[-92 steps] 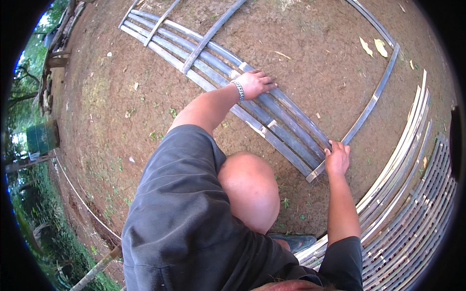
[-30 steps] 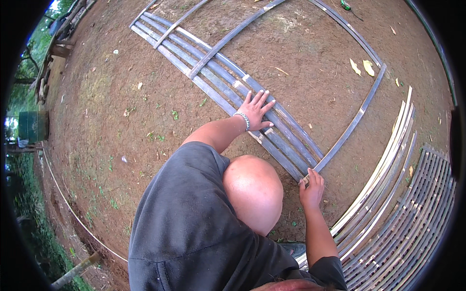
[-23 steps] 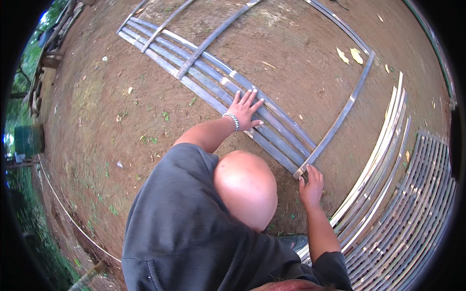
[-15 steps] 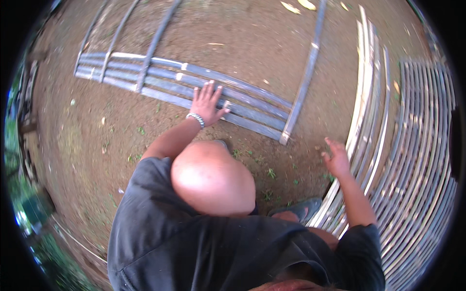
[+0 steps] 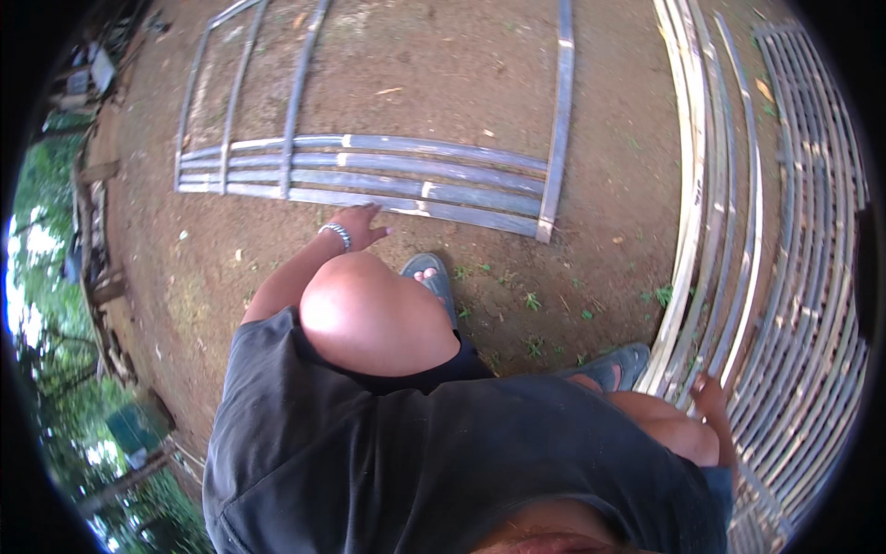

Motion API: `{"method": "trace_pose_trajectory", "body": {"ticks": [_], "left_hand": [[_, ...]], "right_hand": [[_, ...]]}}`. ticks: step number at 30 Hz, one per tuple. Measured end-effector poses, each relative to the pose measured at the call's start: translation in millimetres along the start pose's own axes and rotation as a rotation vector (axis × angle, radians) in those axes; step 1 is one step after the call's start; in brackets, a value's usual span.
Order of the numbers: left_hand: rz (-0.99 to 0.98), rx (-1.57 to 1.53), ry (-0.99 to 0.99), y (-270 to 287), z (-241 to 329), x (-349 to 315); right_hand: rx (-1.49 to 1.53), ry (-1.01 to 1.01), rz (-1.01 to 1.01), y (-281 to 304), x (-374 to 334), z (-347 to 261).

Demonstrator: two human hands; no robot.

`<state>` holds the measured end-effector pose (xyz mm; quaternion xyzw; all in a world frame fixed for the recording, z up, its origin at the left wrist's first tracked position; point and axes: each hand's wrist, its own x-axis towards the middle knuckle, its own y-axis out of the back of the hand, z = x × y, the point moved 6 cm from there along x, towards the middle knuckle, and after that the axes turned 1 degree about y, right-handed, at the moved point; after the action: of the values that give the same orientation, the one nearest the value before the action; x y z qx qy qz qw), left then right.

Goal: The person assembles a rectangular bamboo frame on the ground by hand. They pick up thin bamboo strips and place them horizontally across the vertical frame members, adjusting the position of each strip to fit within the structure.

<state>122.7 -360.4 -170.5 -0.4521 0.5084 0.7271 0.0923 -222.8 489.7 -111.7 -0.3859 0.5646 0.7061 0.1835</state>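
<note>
A frame of grey bamboo slats [image 5: 480,194] lies flat on the soil ahead of me, with several long slats side by side and crosspieces running away from them. My left hand [image 5: 358,227], a bracelet at its wrist, is at the near edge of the lowest slat. Its thumb is spread from the fingers and it holds nothing; whether the fingertips touch the slat I cannot tell. By my right knee, my right hand [image 5: 711,399] hangs low over a row of loose bamboo strips [image 5: 688,231]. Its fingers point down and are partly hidden, so any grip is unclear.
A wide panel of many parallel bamboo strips [image 5: 812,222] curves along the right side. My sandalled left foot [image 5: 432,277] and right foot [image 5: 614,367] stand on the soil. At the far left are a wooden rail [image 5: 92,268], a green container [image 5: 137,427] and foliage.
My left hand has drawn back from the middle of the slats to their near edge. The right hand has dropped back beside my right knee. The view has shifted.
</note>
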Motion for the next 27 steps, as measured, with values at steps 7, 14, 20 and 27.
{"method": "trace_pose_trajectory", "body": {"ticks": [7,14,20,27], "left_hand": [[-0.069,0.081,-0.067,49.6,29.3,7.1],[0.196,0.17,-0.108,249.3,122.6,76.8],[0.671,-0.571,-0.056,315.5,135.1,66.9],[0.186,-0.344,0.042,219.0,83.9,108.6]], "right_hand": [[0.384,0.295,0.063,-5.4,39.2,-132.7],[0.179,0.418,0.354,132.5,78.1,-155.1],[-0.003,0.467,0.379,209.0,75.7,-200.7],[0.12,0.406,0.22,221.6,18.8,-243.3]]}}
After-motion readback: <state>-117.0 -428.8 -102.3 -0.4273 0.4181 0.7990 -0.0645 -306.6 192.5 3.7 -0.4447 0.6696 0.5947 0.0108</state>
